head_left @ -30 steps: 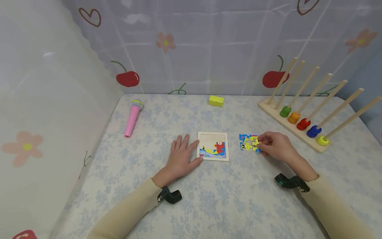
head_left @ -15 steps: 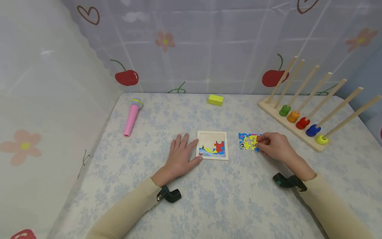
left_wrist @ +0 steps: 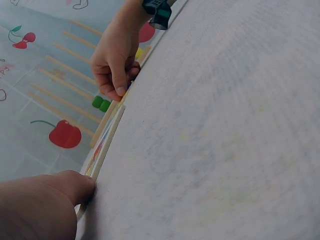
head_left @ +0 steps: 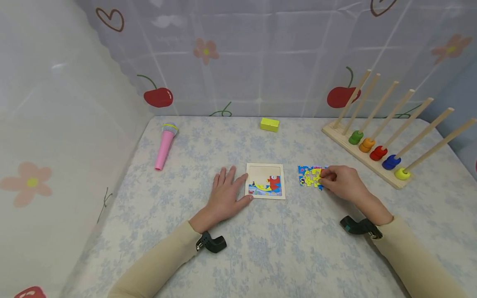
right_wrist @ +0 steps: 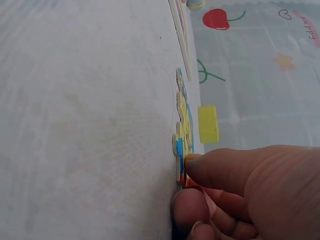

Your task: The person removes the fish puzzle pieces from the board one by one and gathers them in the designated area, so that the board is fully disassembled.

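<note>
My left hand [head_left: 222, 200] lies flat on the table with spread fingers, its index finger and thumb touching the left side of a wooden puzzle frame [head_left: 284, 182]. Fitted along the frame's lower part are several colourful pieces [head_left: 265, 188], one of them red. To the right, a cluster of loose yellow and blue puzzle pieces [head_left: 308, 177] lies on the cloth. My right hand [head_left: 344, 183] pinches a puzzle piece at the cluster's right edge; the thumb [right_wrist: 205, 167] presses on it in the right wrist view. The hand hides most of that piece.
A bead rack [head_left: 363, 159] with upright pegs and coloured beads stands right of my right hand. At the back is a yellow block [head_left: 269, 125]. A pink toy microphone [head_left: 165, 149] lies at the left. Curtain-like sheets border the table's back and left side.
My right hand has shifted slightly left over the cluster, bringing its fingers closer in on the right-edge piece. The left hand and the frame have stayed in place.
</note>
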Demonstrator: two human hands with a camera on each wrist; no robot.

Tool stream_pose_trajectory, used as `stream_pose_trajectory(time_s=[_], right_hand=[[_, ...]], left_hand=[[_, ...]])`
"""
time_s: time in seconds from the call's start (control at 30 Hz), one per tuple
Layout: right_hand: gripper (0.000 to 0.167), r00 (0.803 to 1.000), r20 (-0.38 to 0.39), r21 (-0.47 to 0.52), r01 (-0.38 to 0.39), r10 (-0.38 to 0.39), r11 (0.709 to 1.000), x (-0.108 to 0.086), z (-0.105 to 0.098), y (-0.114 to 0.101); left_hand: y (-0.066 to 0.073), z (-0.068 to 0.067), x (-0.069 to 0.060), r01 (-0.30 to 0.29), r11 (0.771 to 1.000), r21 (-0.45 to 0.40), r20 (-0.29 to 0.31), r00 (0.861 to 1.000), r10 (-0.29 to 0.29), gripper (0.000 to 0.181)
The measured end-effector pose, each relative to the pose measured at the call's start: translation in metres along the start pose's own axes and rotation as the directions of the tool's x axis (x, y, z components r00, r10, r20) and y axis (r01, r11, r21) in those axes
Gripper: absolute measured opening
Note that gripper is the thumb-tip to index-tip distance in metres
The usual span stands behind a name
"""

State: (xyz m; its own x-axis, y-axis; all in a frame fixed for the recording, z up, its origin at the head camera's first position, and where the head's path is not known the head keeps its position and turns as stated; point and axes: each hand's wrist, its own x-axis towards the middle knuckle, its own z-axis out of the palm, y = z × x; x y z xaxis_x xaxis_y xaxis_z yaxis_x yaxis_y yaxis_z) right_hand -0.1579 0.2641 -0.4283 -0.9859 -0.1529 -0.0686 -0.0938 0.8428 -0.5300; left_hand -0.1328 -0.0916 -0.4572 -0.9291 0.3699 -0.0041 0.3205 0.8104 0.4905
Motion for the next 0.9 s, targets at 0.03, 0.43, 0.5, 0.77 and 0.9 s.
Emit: stream_pose_trajectory(time_s=[0.03, 0.43, 0.5, 0.77, 0.9], right_hand=[[0.017, 1.000, -0.001, -0.003, 0.003, -0.003, 1.000, 0.0001, 0.0001, 0.0001], [0.017, 1.000, 0.001, 0.002, 0.004, -0.004, 1.000, 0.0002, -0.0007, 0.0004], [0.017, 1.000, 0.003, 0.002, 0.003, -0.003, 1.000, 0.0001, -0.0008, 0.0006], [0.017, 1.000, -0.009, 0.001, 0.011, -0.011, 1.000, 0.0000, 0.0003, 0.0023], [0.017, 1.000, -0.023, 0.000, 0.019, -0.019, 1.000, 0.0001, 0.0012, 0.0028]], left_hand=[[0.0000, 0.0000, -0.0001, 0.001, 1.000, -0.001, 0.000, 1.000, -0.001, 0.065], [0.0016, -0.0004, -0.0012, -0.003, 1.000, -0.009, -0.004, 1.000, 0.003, 0.064], [0.0017, -0.0005, -0.0012, -0.002, 1.000, -0.009, -0.002, 1.000, 0.002, 0.064], [0.0011, -0.0001, -0.0007, -0.003, 1.000, -0.007, -0.002, 1.000, 0.003, 0.064], [0.0009, -0.0005, -0.0004, -0.004, 1.000, -0.003, -0.003, 1.000, 0.004, 0.065]])
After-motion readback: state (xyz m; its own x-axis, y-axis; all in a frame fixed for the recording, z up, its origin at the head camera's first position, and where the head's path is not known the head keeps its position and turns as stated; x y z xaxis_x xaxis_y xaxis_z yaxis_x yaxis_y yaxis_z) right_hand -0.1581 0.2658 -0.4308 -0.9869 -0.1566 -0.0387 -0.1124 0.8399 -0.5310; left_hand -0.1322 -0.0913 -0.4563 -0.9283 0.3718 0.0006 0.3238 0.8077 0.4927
